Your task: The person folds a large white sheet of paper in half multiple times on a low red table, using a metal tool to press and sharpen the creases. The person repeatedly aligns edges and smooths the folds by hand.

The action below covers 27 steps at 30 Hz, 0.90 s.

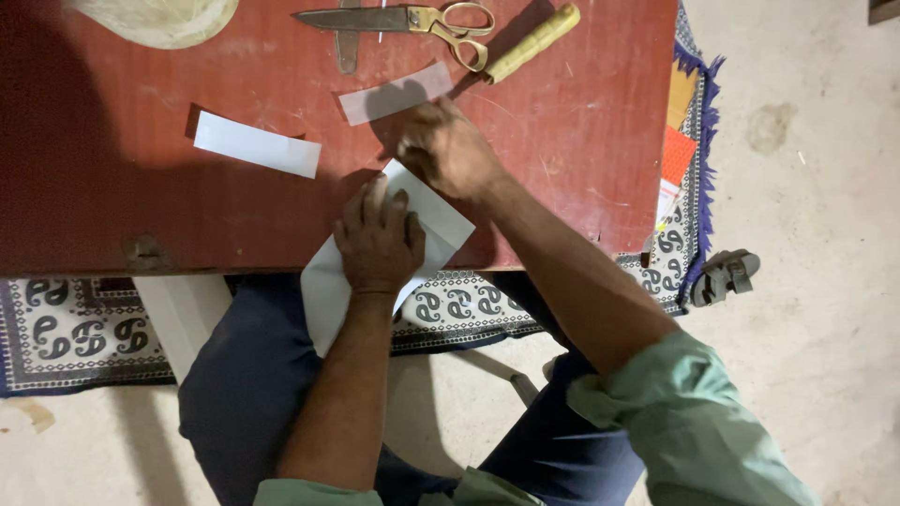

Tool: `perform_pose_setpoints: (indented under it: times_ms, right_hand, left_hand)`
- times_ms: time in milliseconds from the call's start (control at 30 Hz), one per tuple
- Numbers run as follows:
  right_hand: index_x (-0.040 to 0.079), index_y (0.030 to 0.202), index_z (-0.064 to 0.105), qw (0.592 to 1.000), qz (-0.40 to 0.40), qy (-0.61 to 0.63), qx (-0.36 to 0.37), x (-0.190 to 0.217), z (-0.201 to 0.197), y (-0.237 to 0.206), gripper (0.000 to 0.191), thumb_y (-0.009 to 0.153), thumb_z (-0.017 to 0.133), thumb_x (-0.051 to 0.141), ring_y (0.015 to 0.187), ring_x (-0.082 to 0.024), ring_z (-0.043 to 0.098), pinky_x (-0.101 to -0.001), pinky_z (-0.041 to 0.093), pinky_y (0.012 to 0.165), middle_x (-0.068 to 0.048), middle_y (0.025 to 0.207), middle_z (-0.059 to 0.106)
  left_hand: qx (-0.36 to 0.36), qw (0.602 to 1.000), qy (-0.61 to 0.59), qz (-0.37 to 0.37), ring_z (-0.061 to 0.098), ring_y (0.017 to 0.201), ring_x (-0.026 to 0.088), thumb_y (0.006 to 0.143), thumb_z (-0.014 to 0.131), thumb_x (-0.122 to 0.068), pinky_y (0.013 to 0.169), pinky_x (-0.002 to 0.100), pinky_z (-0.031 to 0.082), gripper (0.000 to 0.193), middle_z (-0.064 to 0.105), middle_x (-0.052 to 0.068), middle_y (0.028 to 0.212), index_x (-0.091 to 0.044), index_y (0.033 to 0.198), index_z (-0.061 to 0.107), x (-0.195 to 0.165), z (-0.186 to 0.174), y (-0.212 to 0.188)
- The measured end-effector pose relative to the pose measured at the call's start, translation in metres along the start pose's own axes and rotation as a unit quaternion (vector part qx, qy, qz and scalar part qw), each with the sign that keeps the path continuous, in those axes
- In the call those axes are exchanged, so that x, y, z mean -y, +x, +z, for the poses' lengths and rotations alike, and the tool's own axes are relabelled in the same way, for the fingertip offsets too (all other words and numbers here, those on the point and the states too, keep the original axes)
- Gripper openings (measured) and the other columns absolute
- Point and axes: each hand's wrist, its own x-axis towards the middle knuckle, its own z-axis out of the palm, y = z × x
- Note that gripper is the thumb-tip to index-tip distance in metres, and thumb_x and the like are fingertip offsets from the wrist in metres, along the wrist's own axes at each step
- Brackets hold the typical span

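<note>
A white sheet of paper (441,225) lies on the near edge of the red table (581,122) and hangs over it toward my lap. My left hand (378,236) rests flat on the sheet, fingers spread, pinning it down. My right hand (443,148) presses on the sheet's far corner with curled fingers; I cannot see anything held in it. Two cut white paper strips lie on the table: one strip (256,144) to the left and one strip (396,94) just beyond my right hand.
Large scissors (403,19) with gold handles and a pale yellow handle-like stick (532,42) lie at the table's far side. A pale rounded object (159,17) sits at top left. A patterned mat (75,333) with orange papers (677,150), a sandal (725,275) and the concrete floor surround the table.
</note>
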Motion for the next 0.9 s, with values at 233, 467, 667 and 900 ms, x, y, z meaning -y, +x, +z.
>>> perform_pose_setpoints:
  times_ms: [233,467,667,900]
  right_hand:
    - [0.015,0.093,0.076,0.999,-0.027,0.009,0.021,-0.001,-0.012,-0.097,0.017,0.078,0.073,0.009,0.108,-0.027,0.059,-0.0376,0.046,0.103,-0.001,0.103,0.068]
    - [0.014,0.089,0.076,0.997,-0.05,-0.01,0.058,-0.002,-0.047,-0.159,0.017,0.073,0.076,0.017,0.113,-0.03,0.058,-0.0418,0.047,0.102,-0.003,0.099,0.067]
    - [0.013,0.096,0.076,1.0,-0.01,0.0,0.009,-0.002,-0.045,-0.161,0.021,0.075,0.073,0.01,0.113,-0.029,0.062,-0.0454,0.049,0.102,-0.006,0.108,0.068]
    - [0.012,0.095,0.076,0.998,0.031,-0.04,-0.03,0.011,-0.052,-0.147,0.012,0.083,0.077,0.014,0.123,-0.036,0.058,-0.0484,0.049,0.101,-0.009,0.113,0.067]
  left_hand:
    - [-0.02,1.0,-0.015,0.01,0.053,0.133,0.032,0.096,0.062,-0.031,0.103,0.053,0.045,0.029,0.057,0.008,0.146,-0.015,0.118,0.072,-0.001,-0.006,-0.004]
    - [-0.021,1.0,-0.004,0.012,0.053,0.132,0.032,0.095,0.063,-0.031,0.103,0.051,0.043,0.029,0.059,0.008,0.145,-0.014,0.116,0.074,-0.011,-0.014,-0.007]
    - [-0.041,0.998,-0.042,0.019,0.054,0.129,0.034,0.092,0.067,-0.047,0.103,0.052,0.043,0.043,0.06,0.011,0.144,-0.011,0.114,0.074,-0.018,-0.018,-0.017]
    - [0.097,0.994,-0.053,-0.015,0.041,0.141,0.038,0.079,0.068,-0.077,0.106,0.057,0.038,0.09,0.045,0.017,0.154,-0.005,0.132,0.062,-0.046,-0.05,-0.026]
